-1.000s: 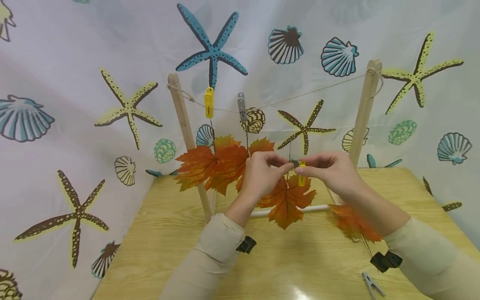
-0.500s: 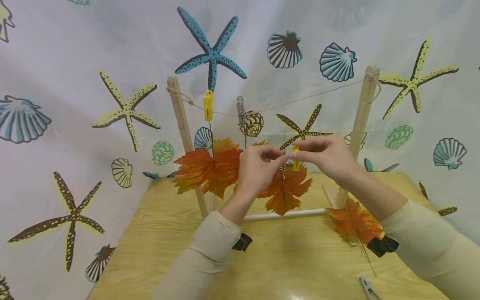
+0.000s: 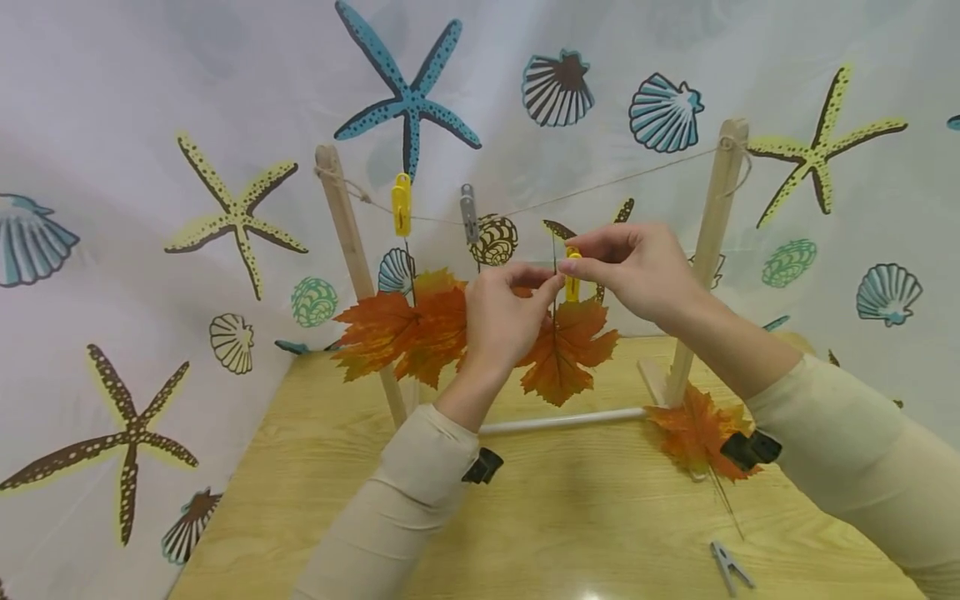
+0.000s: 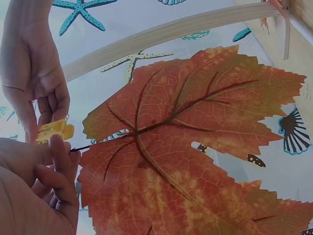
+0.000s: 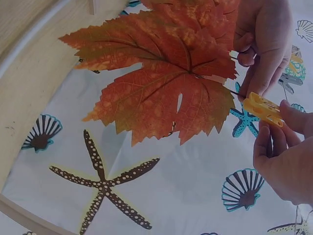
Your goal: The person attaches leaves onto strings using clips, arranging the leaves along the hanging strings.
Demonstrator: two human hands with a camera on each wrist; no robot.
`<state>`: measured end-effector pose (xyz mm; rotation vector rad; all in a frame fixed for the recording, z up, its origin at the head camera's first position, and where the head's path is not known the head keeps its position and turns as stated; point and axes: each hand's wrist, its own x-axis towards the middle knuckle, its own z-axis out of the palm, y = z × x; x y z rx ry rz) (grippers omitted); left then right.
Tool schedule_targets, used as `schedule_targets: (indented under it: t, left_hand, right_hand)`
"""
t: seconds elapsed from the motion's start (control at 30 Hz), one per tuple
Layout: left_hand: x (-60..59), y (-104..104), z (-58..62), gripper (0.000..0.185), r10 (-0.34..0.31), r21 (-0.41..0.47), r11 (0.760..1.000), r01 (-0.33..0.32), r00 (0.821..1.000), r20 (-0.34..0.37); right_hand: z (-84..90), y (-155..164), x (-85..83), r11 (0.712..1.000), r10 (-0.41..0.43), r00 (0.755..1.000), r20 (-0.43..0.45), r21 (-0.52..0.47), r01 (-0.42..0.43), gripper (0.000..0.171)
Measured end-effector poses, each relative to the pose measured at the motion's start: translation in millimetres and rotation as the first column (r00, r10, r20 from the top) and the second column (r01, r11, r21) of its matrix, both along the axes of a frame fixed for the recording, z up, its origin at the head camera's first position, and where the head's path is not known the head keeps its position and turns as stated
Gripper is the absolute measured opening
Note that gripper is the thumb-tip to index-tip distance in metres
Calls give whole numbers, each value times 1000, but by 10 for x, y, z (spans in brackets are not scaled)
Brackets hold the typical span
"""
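My left hand (image 3: 501, 315) pinches the thin dark stem of an orange artificial maple leaf (image 3: 564, 358), which hangs below the fingers. In my right hand (image 3: 647, 271), thumb and fingers grip a yellow clothespin (image 3: 573, 282) right beside that stem. The right wrist view has the clothespin (image 5: 264, 109) at the stem's upper part, with the leaf (image 5: 171, 73) spread to its left. Above both hands, a twine line (image 3: 622, 179) runs between two wooden posts. Part of the stem is hidden behind the left fingertips.
A yellow clothespin (image 3: 401, 208) and a grey clothespin (image 3: 469, 215) hold hanging leaves (image 3: 382, 329) on the line's left part. Wooden posts (image 3: 341, 217) flank it, with a white bar (image 3: 577, 419) low between them. Another leaf (image 3: 693, 425) and an open-legged grey clothespin (image 3: 729, 568) lie on the table.
Both hands have risen toward the twine, carrying the leaf and the yellow clothespin upward and slightly left. The grips stay the same.
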<state>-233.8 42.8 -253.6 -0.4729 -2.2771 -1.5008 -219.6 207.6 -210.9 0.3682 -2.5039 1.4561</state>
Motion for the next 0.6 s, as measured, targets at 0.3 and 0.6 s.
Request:
schedule_targets:
  t: [0.3,0.6]
  left_hand:
    - [2,-28,122,14,2,47,999,-2,1000,-7]
    - [-24,-39,177,15,43,49,998,-42,999,-10]
  right_hand:
    - [236,-107,-9,997,-34,994,-102,60,40,24]
    - [500,-170,-32,996,-14,992,-125,88,25,27]
